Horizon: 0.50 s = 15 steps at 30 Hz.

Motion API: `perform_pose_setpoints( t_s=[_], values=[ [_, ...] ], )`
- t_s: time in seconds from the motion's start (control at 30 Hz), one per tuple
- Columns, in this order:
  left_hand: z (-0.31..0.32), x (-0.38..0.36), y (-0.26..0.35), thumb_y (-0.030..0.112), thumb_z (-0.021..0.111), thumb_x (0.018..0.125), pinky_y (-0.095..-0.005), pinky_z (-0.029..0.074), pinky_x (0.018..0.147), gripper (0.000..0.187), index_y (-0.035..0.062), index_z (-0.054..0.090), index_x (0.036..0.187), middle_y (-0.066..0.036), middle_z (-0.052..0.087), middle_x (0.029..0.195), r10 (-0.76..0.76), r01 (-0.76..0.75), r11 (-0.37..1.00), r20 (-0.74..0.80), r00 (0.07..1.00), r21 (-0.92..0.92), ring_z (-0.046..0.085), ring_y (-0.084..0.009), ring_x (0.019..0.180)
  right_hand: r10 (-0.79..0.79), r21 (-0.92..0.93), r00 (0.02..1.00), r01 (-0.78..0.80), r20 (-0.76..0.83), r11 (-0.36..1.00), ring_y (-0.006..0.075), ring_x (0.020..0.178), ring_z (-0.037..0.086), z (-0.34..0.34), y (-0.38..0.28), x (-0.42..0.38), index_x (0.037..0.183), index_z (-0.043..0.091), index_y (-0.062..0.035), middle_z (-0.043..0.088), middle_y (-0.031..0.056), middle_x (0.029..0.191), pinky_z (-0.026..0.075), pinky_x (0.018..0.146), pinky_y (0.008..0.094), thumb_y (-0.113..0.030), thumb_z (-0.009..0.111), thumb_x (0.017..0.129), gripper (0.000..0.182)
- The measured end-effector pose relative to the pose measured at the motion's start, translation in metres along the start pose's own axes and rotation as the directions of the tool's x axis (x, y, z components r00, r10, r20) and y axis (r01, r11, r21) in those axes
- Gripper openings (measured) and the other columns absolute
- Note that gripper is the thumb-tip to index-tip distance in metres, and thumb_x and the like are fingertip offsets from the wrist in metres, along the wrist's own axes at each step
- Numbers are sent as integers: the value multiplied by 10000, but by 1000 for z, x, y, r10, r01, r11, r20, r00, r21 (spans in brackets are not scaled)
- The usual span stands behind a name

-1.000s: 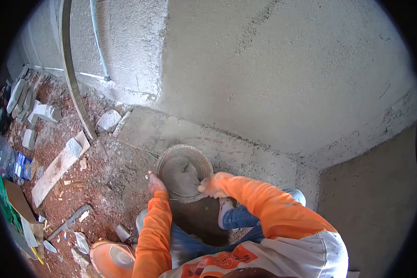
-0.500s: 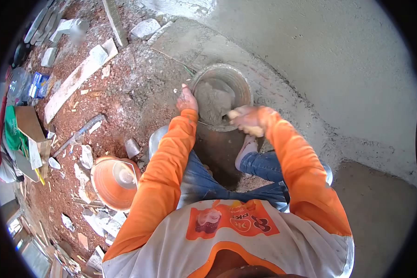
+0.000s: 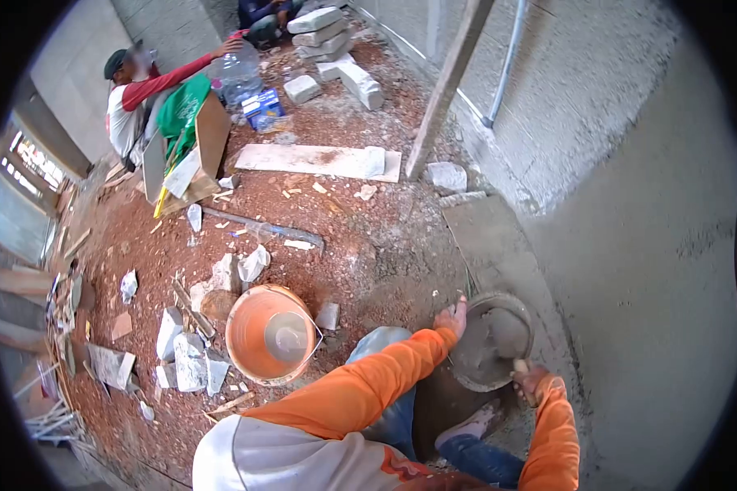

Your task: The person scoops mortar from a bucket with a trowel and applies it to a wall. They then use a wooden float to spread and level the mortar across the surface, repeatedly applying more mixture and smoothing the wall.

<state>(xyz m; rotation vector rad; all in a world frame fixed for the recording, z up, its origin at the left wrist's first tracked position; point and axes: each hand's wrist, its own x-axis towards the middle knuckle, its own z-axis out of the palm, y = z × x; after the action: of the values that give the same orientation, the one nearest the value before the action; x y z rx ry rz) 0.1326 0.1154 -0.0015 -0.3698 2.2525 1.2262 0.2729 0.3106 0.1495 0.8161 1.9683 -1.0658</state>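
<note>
Head view: right hand clasps a handle; left hand is by the tub, grip unclear; hard scraping could tip it.

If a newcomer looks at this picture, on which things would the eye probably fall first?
Probably on the orange bucket, on the reddish ground left of centre. Next, the round tub of grey mix at lower right, with the left hand at its rim and the right hand gripping a pale handle. At upper left, another person has a red-sleeved arm toward a large clear bottle.
</note>
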Motion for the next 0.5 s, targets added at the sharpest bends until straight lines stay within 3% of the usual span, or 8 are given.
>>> perform_pose_setpoints(
  t_s=[0.03,0.1,0.2,0.23,0.27,0.33,0.4,0.5],
  values=[
    [-14,-18,17,593,208,843,-432,322,953,687,56,577,1059,-231,521,1122,8,-8,1000,-25,1000,-5,456,-391,1091,-240,-525,968,165,-77,835,174,555,535,-2,42,44,942,521,-53,557,82,700,466,546,332,-248,535,818,231],
    [-8,-21,17,577,216,851,-430,333,937,676,41,602,1001,-223,549,1076,58,-58,998,-95,994,2,470,-394,1071,-464,-895,886,189,-22,404,170,562,531,18,69,94,966,498,-46,555,83,727,454,509,334,-233,533,821,240],
    [-12,-31,21,578,233,847,-430,335,930,676,30,598,1000,-223,550,1074,40,-42,998,-42,998,-39,471,-404,1062,-309,-909,949,185,67,372,165,522,518,67,32,78,1008,486,-48,538,75,682,450,457,327,-189,556,816,249],
    [-10,-32,20,578,233,847,-430,335,930,676,30,598,1000,-223,550,1074,43,-44,998,-39,998,-39,471,-404,1062,-100,-605,992,127,77,786,170,518,520,59,6,42,1011,488,-43,541,76,679,458,470,333,-196,555,819,255],
    [-7,-32,19,574,240,847,-430,340,923,669,30,597,1001,-227,551,1069,45,-47,999,-54,997,-27,476,-403,1054,78,-165,980,-47,185,985,175,513,522,48,-12,11,1014,489,-38,544,76,676,467,482,340,-204,554,822,262],
    [-9,-32,21,571,247,848,-430,346,917,662,29,595,1001,-230,553,1064,44,-45,999,-70,997,-11,481,-402,1047,45,-46,974,-35,224,998,167,491,504,30,-14,-9,995,499,-39,537,63,670,453,454,342,-189,560,814,242],
    [-13,-35,25,588,252,838,-432,354,906,673,32,606,973,-232,554,1061,32,-34,999,-58,998,-41,482,-407,1042,49,3,998,-49,42,999,193,612,575,9,1,-9,1047,506,-55,577,86,749,493,568,341,-227,536,829,279],
    [-17,-35,26,496,268,878,-452,385,861,564,50,558,1067,-219,571,1028,75,-73,997,-55,996,25,510,-392,1004,-175,-715,973,15,-151,699,254,808,544,17,37,43,1064,523,-67,561,136,905,452,708,379,-297,478,840,324]
  ],
)
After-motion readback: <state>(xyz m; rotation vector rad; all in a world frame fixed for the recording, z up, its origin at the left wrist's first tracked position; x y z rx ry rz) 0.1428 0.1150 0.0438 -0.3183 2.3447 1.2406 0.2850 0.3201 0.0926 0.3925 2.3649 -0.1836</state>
